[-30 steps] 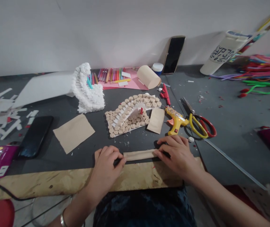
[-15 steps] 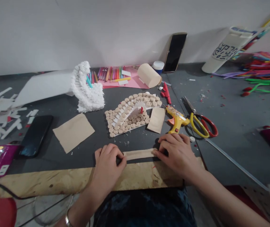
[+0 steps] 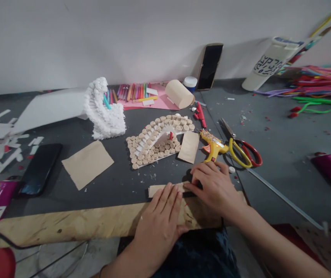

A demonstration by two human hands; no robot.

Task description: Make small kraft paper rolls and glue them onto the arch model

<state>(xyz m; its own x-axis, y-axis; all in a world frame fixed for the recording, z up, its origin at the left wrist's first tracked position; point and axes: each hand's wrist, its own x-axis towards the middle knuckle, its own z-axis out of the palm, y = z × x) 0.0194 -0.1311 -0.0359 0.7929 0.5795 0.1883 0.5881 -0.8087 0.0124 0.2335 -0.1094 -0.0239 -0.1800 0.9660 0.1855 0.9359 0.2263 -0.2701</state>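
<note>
Along the wooden edge (image 3: 96, 216), the tan paper strip (image 3: 154, 190) is pressed by straight, close-set fingers of the left hand (image 3: 160, 218) — its right end pinched by fingertips of the right hand (image 3: 215, 189), seemingly against slipping.

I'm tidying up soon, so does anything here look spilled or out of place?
Yes: white scraps lie in a loose heap at the far left, by the flat black phone, and red crumbs dot the tabletop at right. They look like stray litter; nothing is plainly damaged.
</note>
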